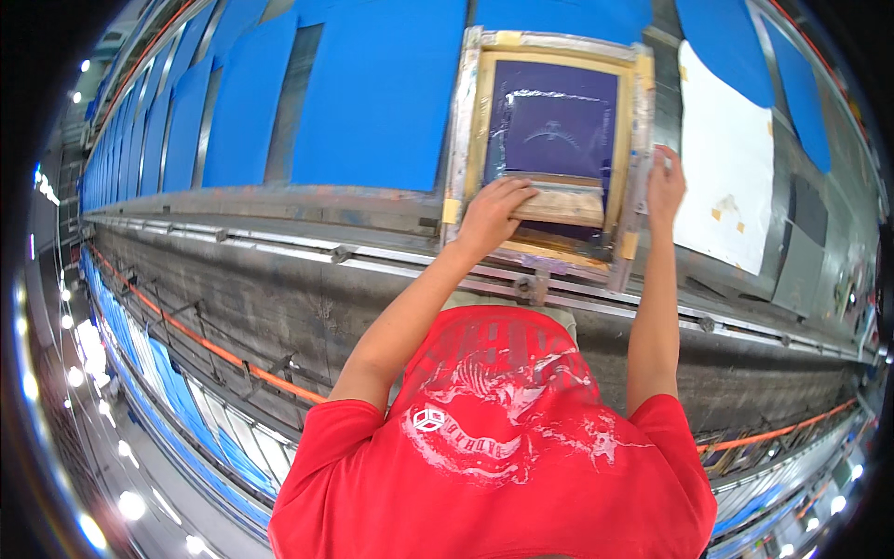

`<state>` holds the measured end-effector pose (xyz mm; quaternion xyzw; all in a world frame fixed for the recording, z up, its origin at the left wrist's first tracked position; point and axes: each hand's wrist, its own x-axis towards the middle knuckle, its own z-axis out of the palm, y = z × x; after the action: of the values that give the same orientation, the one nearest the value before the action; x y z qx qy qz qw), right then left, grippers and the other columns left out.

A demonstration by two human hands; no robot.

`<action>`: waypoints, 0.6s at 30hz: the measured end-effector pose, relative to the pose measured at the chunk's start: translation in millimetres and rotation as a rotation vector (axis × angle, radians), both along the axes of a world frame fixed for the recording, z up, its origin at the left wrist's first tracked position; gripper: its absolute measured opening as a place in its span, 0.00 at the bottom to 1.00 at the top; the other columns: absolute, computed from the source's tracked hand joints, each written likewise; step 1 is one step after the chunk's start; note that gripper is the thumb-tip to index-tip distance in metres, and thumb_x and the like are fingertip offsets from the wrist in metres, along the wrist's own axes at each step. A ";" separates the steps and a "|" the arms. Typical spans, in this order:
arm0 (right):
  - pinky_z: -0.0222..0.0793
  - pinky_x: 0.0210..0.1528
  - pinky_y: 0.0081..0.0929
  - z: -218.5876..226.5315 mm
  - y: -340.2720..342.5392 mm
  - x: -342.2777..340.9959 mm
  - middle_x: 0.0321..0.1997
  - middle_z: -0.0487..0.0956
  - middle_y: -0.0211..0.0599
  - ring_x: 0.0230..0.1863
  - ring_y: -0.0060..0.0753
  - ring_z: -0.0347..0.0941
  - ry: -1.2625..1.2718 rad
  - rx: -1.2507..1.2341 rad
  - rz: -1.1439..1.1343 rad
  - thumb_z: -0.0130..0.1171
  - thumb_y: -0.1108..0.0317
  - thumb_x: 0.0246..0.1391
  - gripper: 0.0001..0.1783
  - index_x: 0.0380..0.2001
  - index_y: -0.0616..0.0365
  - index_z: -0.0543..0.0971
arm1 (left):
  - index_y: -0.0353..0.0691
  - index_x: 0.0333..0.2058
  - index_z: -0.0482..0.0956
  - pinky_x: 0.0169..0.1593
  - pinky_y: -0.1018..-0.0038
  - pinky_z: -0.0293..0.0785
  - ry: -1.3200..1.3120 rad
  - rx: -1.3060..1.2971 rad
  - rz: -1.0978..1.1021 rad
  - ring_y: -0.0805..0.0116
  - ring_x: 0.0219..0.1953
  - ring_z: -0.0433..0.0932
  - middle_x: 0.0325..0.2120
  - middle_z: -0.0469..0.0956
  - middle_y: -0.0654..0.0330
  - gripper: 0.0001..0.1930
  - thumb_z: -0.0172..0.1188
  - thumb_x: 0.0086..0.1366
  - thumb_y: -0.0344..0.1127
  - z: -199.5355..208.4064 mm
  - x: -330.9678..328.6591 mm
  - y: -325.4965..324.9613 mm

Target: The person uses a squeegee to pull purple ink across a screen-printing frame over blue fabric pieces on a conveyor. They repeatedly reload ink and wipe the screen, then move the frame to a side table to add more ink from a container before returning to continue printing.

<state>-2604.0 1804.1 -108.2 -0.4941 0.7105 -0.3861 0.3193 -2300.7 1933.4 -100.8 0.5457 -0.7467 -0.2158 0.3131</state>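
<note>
A screen printing frame (458, 140) with pale, tape-patched rails lies on the long table in front of me. Inside it, dark purple mesh (559, 112) shows a faint curved design and a wet-looking sheen. A squeegee (568, 203) with a wooden handle lies crosswise over the near part of the mesh. My left hand (494, 216) is closed on the squeegee's left end, fingers over its top. At the frame's right rail is my right hand (666, 186), its fingers bent and close together against the outer edge. Its thumb side is partly hidden.
Blue sheets (382, 93) lie along the table to the left, with more at the far right. A white sheet (726, 158) with tape bits and a grey piece (803, 233) lie right of the frame. A metal rail (307, 244) runs along the table's near edge.
</note>
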 end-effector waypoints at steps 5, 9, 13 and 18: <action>0.55 0.24 0.23 44.9 14.0 91.6 0.19 0.68 0.23 0.21 0.15 0.58 -0.128 -0.092 0.080 0.54 0.60 0.69 0.13 0.48 0.54 0.82 | 0.41 0.53 0.80 0.62 0.58 0.71 0.013 -0.036 0.029 0.50 0.60 0.72 0.56 0.77 0.56 0.34 0.58 0.42 0.16 21.7 74.9 15.6; 0.57 0.24 0.26 12.3 19.0 214.6 0.20 0.70 0.26 0.21 0.18 0.59 -0.011 -0.238 0.103 0.56 0.63 0.67 0.10 0.46 0.52 0.82 | 0.43 0.55 0.80 0.62 0.59 0.71 -0.041 0.031 0.035 0.51 0.60 0.73 0.56 0.78 0.56 0.35 0.59 0.42 0.16 15.1 191.1 19.6; 0.59 0.26 0.29 -25.3 32.8 293.9 0.24 0.75 0.32 0.23 0.20 0.60 0.031 -0.116 0.055 0.56 0.63 0.66 0.10 0.46 0.51 0.82 | 0.43 0.55 0.80 0.62 0.60 0.71 -0.114 0.106 -0.019 0.51 0.58 0.74 0.55 0.79 0.57 0.34 0.63 0.44 0.18 1.2 291.1 25.1; 0.49 0.21 0.28 -40.9 40.7 340.9 0.15 0.60 0.23 0.19 0.16 0.52 -0.042 -0.144 0.004 0.56 0.62 0.68 0.11 0.46 0.53 0.81 | 0.42 0.52 0.81 0.60 0.60 0.71 -0.190 0.070 -0.023 0.53 0.57 0.75 0.53 0.80 0.58 0.31 0.60 0.46 0.17 -5.3 346.0 26.9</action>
<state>-2263.1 1844.8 -149.1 -0.5089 0.6730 -0.4460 0.2986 -1954.7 1960.3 -106.1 0.5657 -0.7713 -0.1925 0.2191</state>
